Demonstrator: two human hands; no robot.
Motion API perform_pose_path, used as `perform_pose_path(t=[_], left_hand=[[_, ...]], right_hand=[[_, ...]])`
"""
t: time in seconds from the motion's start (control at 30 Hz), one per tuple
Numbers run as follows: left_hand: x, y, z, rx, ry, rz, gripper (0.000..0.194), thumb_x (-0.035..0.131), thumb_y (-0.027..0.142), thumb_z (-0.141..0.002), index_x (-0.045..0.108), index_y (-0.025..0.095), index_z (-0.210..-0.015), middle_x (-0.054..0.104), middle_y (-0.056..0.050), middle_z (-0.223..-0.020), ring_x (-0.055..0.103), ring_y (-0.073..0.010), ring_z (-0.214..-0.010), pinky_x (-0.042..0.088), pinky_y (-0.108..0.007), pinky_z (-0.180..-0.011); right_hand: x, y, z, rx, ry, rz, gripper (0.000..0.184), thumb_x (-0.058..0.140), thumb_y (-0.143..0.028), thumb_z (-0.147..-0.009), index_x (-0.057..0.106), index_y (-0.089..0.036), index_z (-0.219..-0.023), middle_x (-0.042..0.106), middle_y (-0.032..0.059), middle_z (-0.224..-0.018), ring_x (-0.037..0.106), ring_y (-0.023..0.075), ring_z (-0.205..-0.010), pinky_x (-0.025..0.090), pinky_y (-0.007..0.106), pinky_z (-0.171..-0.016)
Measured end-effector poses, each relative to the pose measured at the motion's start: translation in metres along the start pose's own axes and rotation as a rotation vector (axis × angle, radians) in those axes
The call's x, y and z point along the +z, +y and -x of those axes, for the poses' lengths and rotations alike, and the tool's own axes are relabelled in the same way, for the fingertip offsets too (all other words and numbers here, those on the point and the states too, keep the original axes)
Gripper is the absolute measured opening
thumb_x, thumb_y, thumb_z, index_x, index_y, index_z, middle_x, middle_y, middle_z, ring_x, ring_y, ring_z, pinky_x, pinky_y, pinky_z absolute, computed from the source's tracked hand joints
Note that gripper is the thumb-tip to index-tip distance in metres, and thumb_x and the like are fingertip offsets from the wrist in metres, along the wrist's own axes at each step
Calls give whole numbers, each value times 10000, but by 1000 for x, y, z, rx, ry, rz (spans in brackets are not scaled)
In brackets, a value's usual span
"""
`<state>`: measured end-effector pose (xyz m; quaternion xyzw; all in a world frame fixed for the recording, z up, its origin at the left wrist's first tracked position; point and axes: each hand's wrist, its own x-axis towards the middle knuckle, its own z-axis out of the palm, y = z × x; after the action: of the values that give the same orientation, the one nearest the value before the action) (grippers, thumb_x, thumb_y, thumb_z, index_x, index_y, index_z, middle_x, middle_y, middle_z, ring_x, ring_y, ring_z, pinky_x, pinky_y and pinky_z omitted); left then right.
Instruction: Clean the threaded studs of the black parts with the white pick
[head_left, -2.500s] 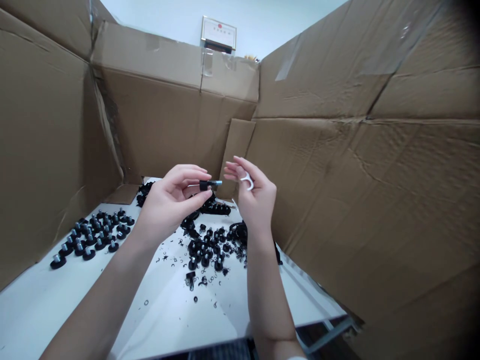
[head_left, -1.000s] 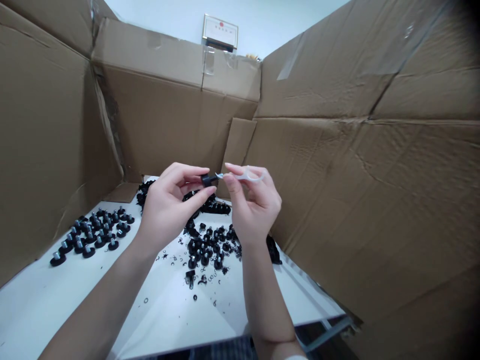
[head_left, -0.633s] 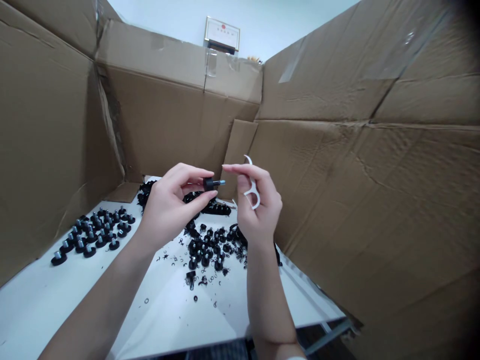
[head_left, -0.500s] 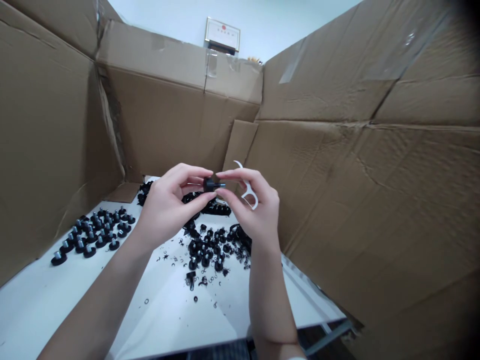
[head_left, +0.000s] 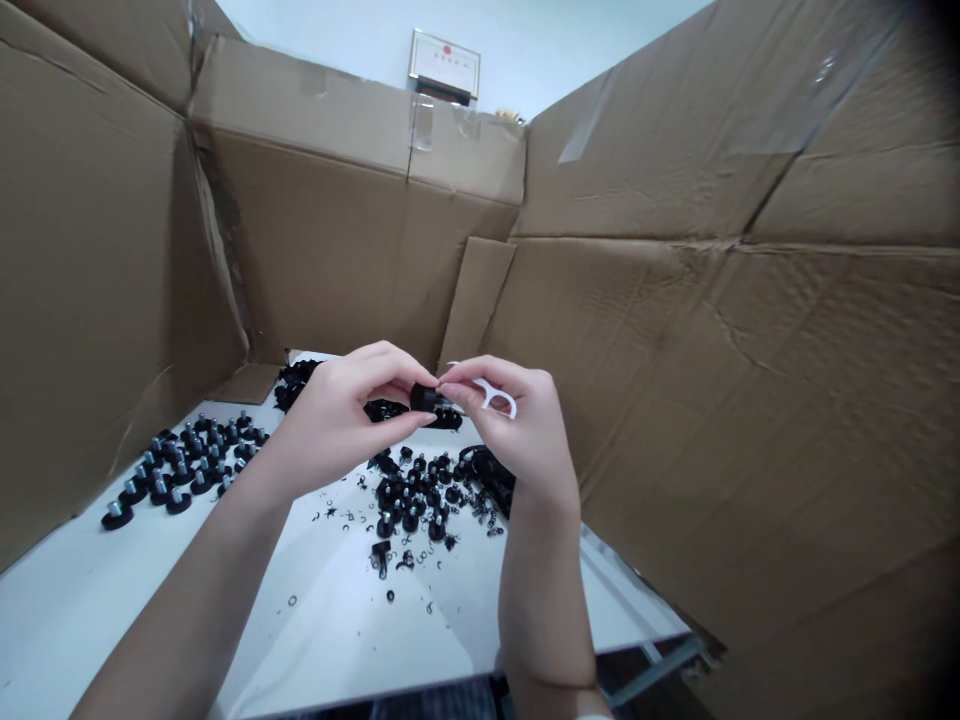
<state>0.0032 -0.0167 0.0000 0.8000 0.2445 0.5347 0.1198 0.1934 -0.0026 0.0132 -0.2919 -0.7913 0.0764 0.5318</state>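
Note:
My left hand (head_left: pixel 341 410) pinches the black head of a knob screw (head_left: pixel 423 397) between thumb and fingers, above the table. Its metal stud points right, toward my other hand, and is mostly hidden. My right hand (head_left: pixel 506 410) is closed on a white floss pick (head_left: pixel 498 398); its curved end shows beside the fingers and its tip pokes out near the knob. The right fingertips meet the knob screw at its stud side. Below the hands lies a pile of black knob screws (head_left: pixel 411 500) with small black rings and scraps scattered around.
More knob screws (head_left: pixel 180 470) stand stud-up in a group on the left of the white table (head_left: pixel 330 620). Black parts (head_left: pixel 294 385) are heaped at the back. Cardboard walls (head_left: pixel 337 240) enclose the table at left, back and right. Its front edge is near me.
My right fingers have moved in against the knob screw, covering most of its stud. The floss pick has tilted and lies flatter. Both hands are slightly lower.

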Motion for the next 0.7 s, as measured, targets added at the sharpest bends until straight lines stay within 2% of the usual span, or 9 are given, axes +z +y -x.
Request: perform_pose_path(t=[0.1, 0.23, 0.3, 0.37, 0.47, 0.57, 0.7], left_hand=[[0, -1, 0, 29, 15, -15, 199, 693, 136, -806, 692, 223, -985, 659, -11, -972, 657, -116, -892, 596, -199, -794], [1, -3, 0, 79, 72, 40, 223, 717, 106, -777, 693, 223, -965, 656, -10, -976, 656, -116, -910, 595, -200, -806], [4, -5, -1, 78, 154, 115, 219, 739, 105, -755, 686, 216, -936, 649, -6, -961, 657, -116, -904, 595, -209, -810], [8, -9, -3, 41, 276, 151, 217, 753, 113, -741, 677, 206, -923, 644, -4, -949, 659, -119, -898, 594, -228, -826], [14, -15, -6, -32, 388, 75, 189, 745, 136, -748, 679, 188, -918, 646, -11, -944, 666, -125, -869, 595, -263, -837], [16, -18, -7, -61, 359, 24, 177, 751, 157, -743, 690, 183, -908, 655, -16, -937, 669, -133, -867, 595, -272, -839], [9, -15, -6, -128, 336, 143, 200, 785, 172, -708, 698, 190, -887, 675, -9, -891, 681, -126, -829, 601, -244, -792]], right_hand=[[3, -3, -1, 111, 53, -106, 41, 685, -207, -778, 703, -214, -743, 695, -22, -694, 576, 87, -593, 434, 234, -544], [8, 3, -7, 308, 48, -490, 47, 743, -239, -710, 704, -215, -712, 689, -25, -667, 639, 104, -586, 521, 251, -575], [11, 10, -10, 359, 16, -674, 90, 772, -257, -674, 700, -212, -707, 690, -31, -630, 653, 108, -566, 556, 265, -599], [14, 15, -13, 366, 56, -744, 121, 787, -266, -658, 694, -206, -709, 696, -31, -615, 671, 114, -578, 574, 268, -620], [20, 15, -14, 316, 270, -606, 98, 766, -246, -687, 688, -206, -730, 704, -30, -632, 698, 121, -634, 586, 270, -667], [25, 11, -13, 251, 463, -403, 48, 725, -220, -728, 683, -209, -749, 710, -27, -655, 708, 125, -661, 588, 267, -671], [19, 14, -12, 168, 615, -295, 41, 701, -218, -755, 680, -200, -785, 717, -22, -685, 714, 129, -672, 603, 273, -665]])
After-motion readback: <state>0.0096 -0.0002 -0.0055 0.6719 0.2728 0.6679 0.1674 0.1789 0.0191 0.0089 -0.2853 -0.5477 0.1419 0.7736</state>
